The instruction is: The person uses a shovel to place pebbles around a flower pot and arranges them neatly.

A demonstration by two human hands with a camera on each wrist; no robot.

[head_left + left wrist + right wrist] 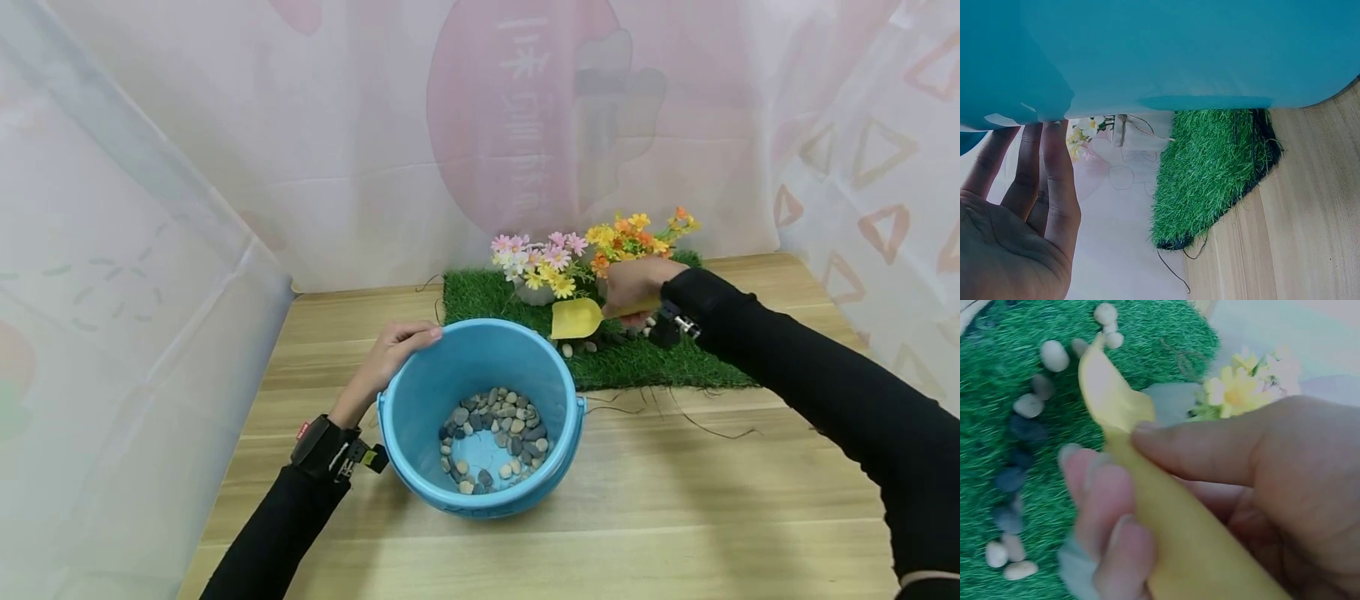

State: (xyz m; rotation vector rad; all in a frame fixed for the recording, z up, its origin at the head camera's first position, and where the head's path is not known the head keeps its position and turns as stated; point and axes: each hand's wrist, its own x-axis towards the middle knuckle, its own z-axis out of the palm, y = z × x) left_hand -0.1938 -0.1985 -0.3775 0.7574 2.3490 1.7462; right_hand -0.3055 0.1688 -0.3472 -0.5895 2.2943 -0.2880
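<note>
At the near end of the strip of artificial grass (517, 287), my right hand (632, 283) grips a yellow shovel (576, 318) by its handle, thumb along the top. The scoop is held over the grass, by a line of pebbles (1030, 405). Its hollow face looks empty in the right wrist view. My left hand (393, 358) holds the far-left rim of a light-blue bucket (480, 500), its fingers (1060, 181) reaching up to the rim. Grey and pale pebbles (510, 425) cover part of the bucket's floor. The left fingertips are partly hidden by the bucket wall.
Artificial flowers (551, 262) in pink, white, yellow and orange stand at the back of the grass. Loose dark strands (712, 429) trail from its front edge onto the wooden table (712, 500). Printed cloth curtains (360, 150) enclose the back and sides.
</note>
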